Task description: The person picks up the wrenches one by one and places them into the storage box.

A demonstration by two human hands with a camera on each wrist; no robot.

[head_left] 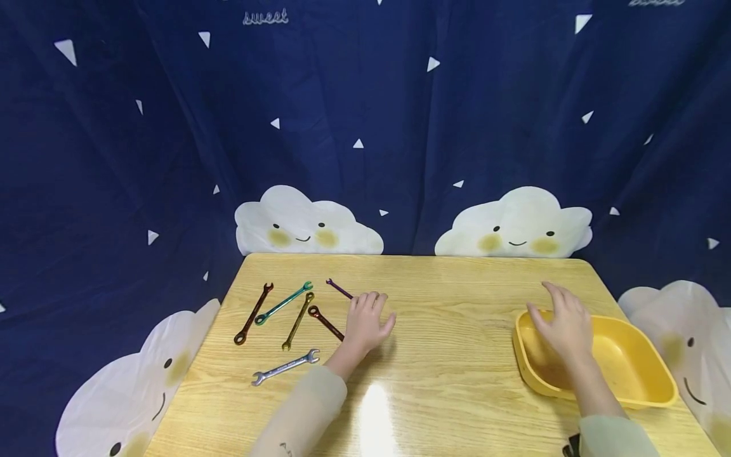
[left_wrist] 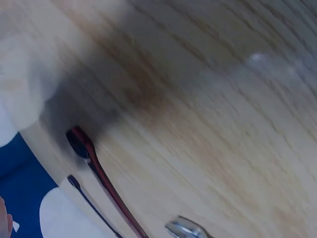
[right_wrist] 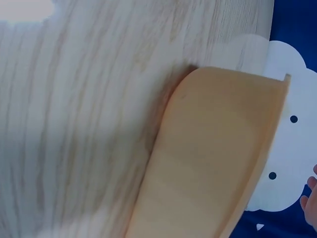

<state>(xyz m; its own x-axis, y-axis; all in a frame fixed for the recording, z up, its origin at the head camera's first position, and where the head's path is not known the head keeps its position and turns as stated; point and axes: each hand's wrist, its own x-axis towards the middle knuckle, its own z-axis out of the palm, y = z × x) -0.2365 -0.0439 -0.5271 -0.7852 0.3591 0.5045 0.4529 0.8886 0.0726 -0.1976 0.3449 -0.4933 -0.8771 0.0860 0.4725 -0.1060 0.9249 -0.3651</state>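
Note:
My left hand (head_left: 367,325) is over the table with loosely bent fingers and nothing visible in its grasp. Nearest to it are a purple wrench (head_left: 339,289) and a red ratcheting wrench (head_left: 327,322), each partly hidden by the hand or arm. In the left wrist view, its fingertips (left_wrist: 6,220) appear at the lower left, apart from the red wrench (left_wrist: 106,181). Further left lie a gold wrench (head_left: 297,322), a teal wrench (head_left: 283,303), a dark red wrench (head_left: 254,314) and a silver open-end wrench (head_left: 285,367). Over the yellow basin (head_left: 639,362), my right hand (head_left: 565,325) has its thumb and fingers spread, holding nothing.
The wooden table (head_left: 445,330) has rounded far corners. Behind it hangs a dark blue curtain (head_left: 400,82) printed with clouds and triangles. A small black object (head_left: 571,445) shows beside the right sleeve. Light glares off the table's front middle.

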